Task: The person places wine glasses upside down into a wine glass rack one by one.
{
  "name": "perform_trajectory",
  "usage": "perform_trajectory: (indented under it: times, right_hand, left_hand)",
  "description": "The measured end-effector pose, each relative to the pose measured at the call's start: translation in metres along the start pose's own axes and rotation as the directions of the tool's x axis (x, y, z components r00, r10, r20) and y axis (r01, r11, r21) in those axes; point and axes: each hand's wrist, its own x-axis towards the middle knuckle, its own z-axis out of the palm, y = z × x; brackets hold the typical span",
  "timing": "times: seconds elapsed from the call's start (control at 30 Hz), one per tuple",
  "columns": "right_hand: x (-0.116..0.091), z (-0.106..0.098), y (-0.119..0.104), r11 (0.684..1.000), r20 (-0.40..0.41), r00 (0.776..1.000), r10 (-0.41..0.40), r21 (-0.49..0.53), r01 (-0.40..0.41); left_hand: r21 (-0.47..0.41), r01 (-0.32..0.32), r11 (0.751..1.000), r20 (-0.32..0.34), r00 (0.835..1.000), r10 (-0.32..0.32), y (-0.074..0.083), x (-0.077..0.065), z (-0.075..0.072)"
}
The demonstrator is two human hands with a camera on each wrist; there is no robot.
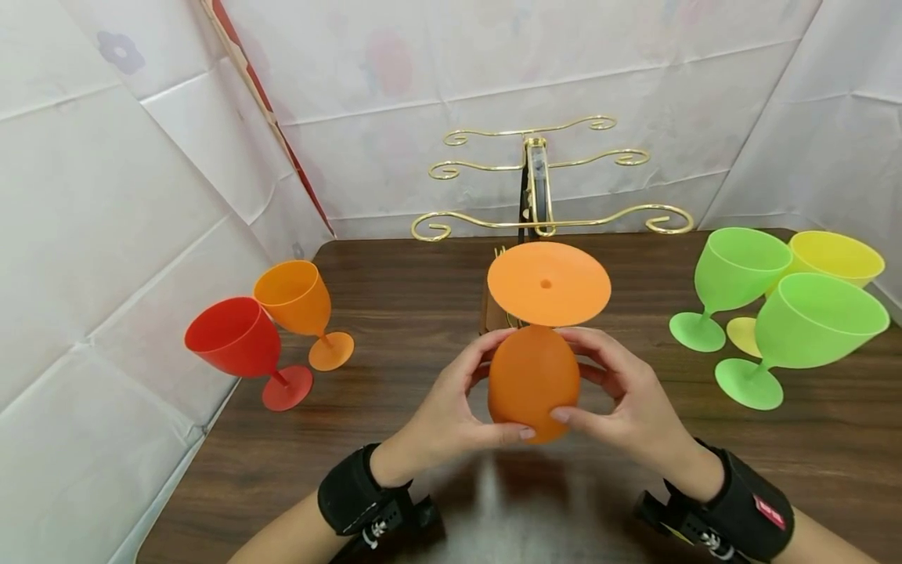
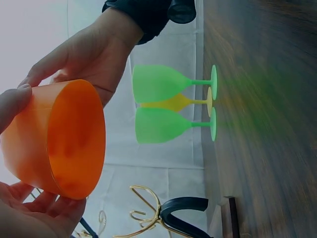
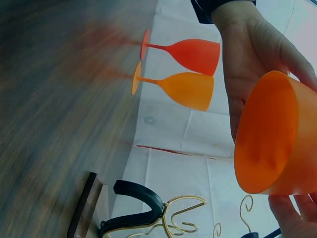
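An orange plastic goblet (image 1: pixel 533 384) is held upside down above the table, its round foot on top and tilted toward the head camera. My left hand (image 1: pixel 460 395) grips the bowl from the left and my right hand (image 1: pixel 625 392) from the right, thumbs on the near side and fingers round the far side. In the left wrist view the open mouth of the orange goblet (image 2: pixel 77 141) faces the table. Behind the goblet stands a gold wire glass rack (image 1: pixel 539 223) with three tiers of scrolled arms; I see no glass hanging on it.
On the left of the dark wooden table (image 1: pixel 395 313) stand a red goblet (image 1: pixel 236 338) and another orange goblet (image 1: pixel 296 301). Two green goblets, one nearer (image 1: pixel 813 325) and one farther (image 1: pixel 740 270), stand at right with a yellow goblet (image 1: pixel 838 254) partly behind them. White sheeting (image 1: pixel 564 63) encloses the table.
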Motion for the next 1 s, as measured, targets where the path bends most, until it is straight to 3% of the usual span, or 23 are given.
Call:
perform_trajectory:
  times: [0.13, 0.2, 0.33, 0.43, 0.5, 0.67, 0.77, 0.9, 1.0]
  right_hand:
    - [0.004, 0.001, -0.001, 0.998, 0.029, 0.998, 0.05, -0.037, -0.049]
    - [0.009, 0.0, -0.001, 0.998, 0.049, 0.998, 0.033, -0.063, -0.03]
    - [0.024, -0.007, -0.002, 0.969, 0.055, 0.988, -0.141, -0.195, 0.149]
    - [0.039, -0.013, -0.004, 0.889, 0.035, 0.95, -0.309, -0.345, 0.302]
    - [0.05, -0.016, -0.006, 0.823, 0.035, 0.925, -0.378, -0.446, 0.353]
    - [0.077, -0.017, -0.008, 0.642, 0.093, 0.884, -0.458, -0.653, 0.402]
    - [0.087, -0.016, -0.006, 0.551, 0.135, 0.875, -0.465, -0.729, 0.405]
    - [0.093, -0.014, -0.005, 0.466, 0.158, 0.875, -0.457, -0.796, 0.387]
    - [0.094, -0.013, -0.004, 0.443, 0.155, 0.873, -0.462, -0.813, 0.378]
  left_hand:
    - [0.013, 0.016, 1.0, -0.024, 1.0, -0.016, -0.001, -0.001, -0.003]
    - [0.023, 0.017, 1.0, -0.041, 0.999, -0.016, -0.001, 0.0, -0.006]
    - [0.046, 0.018, 0.999, -0.092, 0.996, -0.013, -0.005, 0.002, -0.015]
    - [0.068, 0.034, 0.997, -0.135, 0.991, -0.025, -0.008, 0.005, -0.024]
    - [0.085, 0.053, 0.995, -0.162, 0.986, -0.039, -0.009, 0.008, -0.029]
    - [0.107, 0.103, 0.989, -0.215, 0.974, -0.078, -0.013, 0.016, -0.041]
    - [0.115, 0.137, 0.984, -0.237, 0.966, -0.107, -0.015, 0.02, -0.046]
    - [0.116, 0.176, 0.978, -0.262, 0.955, -0.141, -0.018, 0.023, -0.053]
    - [0.108, 0.195, 0.975, -0.28, 0.947, -0.159, -0.02, 0.026, -0.058]
